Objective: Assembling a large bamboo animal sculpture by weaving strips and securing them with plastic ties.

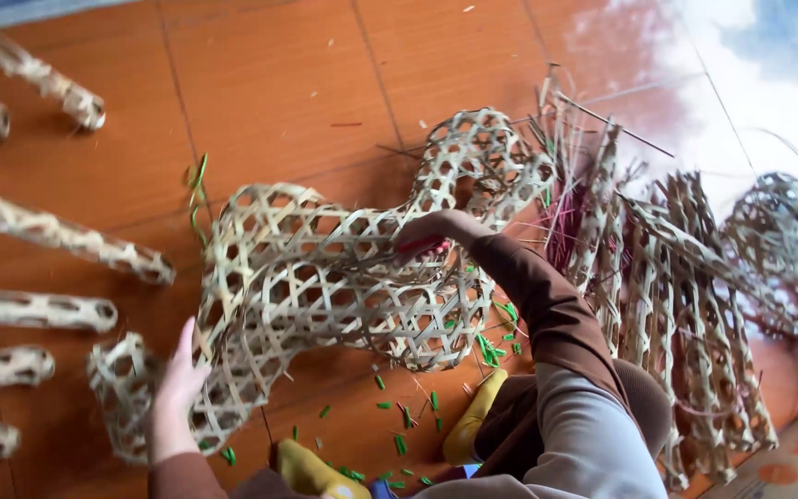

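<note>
Head view, looking straight down: the big open-weave bamboo lattice form, pale tan and curvy (325, 277), lies on the orange tiled floor (270, 83) right in front of the person's knees. The right hand (431, 231) comes in from a brown sleeve, arm bent over the piece, fingers curled down and pinching into the weave near its upper middle. The left hand (177, 383) is at the lower left edge, fingers straight and pressed flat against the lattice's side, not really gripping. Room-wise, the floor above the piece is wide open, but the right side is crowded by a heap of woven bamboo tubes and loose strips (676, 296), touching the form's top lobe. A row of narrow woven bamboo tubes (39, 240) lines the left edge, well apart. Short green cuttings (399, 434) litter the floor near the yellow socks (477, 416).
</note>
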